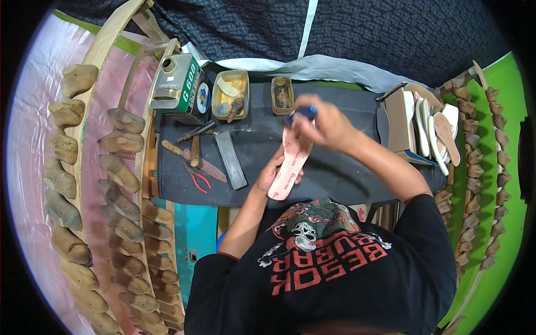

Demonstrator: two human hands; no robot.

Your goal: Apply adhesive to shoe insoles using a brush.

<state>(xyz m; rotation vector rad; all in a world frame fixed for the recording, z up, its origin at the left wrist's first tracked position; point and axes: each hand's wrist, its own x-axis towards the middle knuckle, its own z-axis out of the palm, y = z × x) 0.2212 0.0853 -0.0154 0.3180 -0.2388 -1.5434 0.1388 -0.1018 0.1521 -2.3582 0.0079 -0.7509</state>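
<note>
Cramped little shoemaking corner, with a dark surface (335, 173) up against a draped dark cloth. Going left to right: racks of wooden shoe lasts (120, 178) stand toe-out on the left, probably so any one is easy to pull. Then a green glue can (180, 84), pliers with red handles (196, 178), a flat sharpening stone (231, 159) and two open glue tins (231, 95), all parked within arm's reach. The left hand (269, 174) cups a pink insole (290, 164) from underneath, fingers curled round its heel end, keeping it raised off the surface and tilted. The right hand (326, 125) is closed around something blue (301, 113) at the insole's toe end; it's blurred. Finished soles (432, 131) are stacked upright on the far right.
</note>
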